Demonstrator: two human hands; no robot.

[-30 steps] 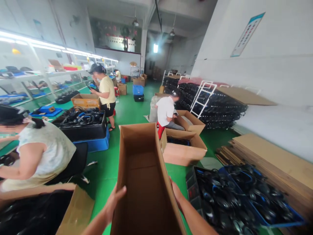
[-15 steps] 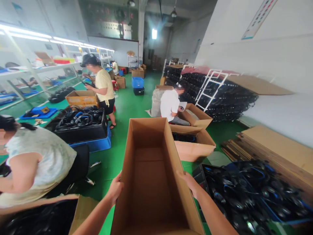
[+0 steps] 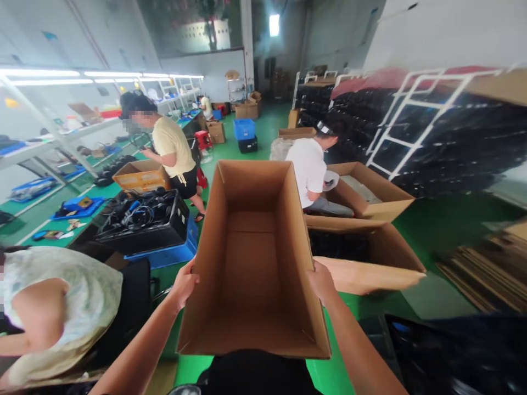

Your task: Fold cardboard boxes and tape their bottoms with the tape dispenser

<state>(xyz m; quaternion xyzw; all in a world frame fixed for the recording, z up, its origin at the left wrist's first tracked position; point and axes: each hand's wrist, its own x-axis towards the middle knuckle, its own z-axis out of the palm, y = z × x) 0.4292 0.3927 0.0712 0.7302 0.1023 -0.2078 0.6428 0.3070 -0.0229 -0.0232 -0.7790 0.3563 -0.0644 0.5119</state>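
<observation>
An open-topped cardboard box (image 3: 252,263) is held up in front of my body, its bare brown inside facing me. My left hand (image 3: 185,282) grips its left wall, the thumb bent over toward the near side. On the opposite wall my right hand (image 3: 322,281) has hold, its fingers partly hidden behind the cardboard. Below the box's near edge shows dark clothing (image 3: 259,373) of my own.
On the right stand cardboard boxes (image 3: 370,274), with a seated person in white (image 3: 307,170) beside them. Flattened cardboard (image 3: 486,269) lies farther right. At left, a bin of headphones (image 3: 144,219) stands near a standing person (image 3: 173,142) and a seated one (image 3: 69,307).
I have moved forward along the aisle with the box. Its near edge now shows fully, and the boxes on the right look closer.
</observation>
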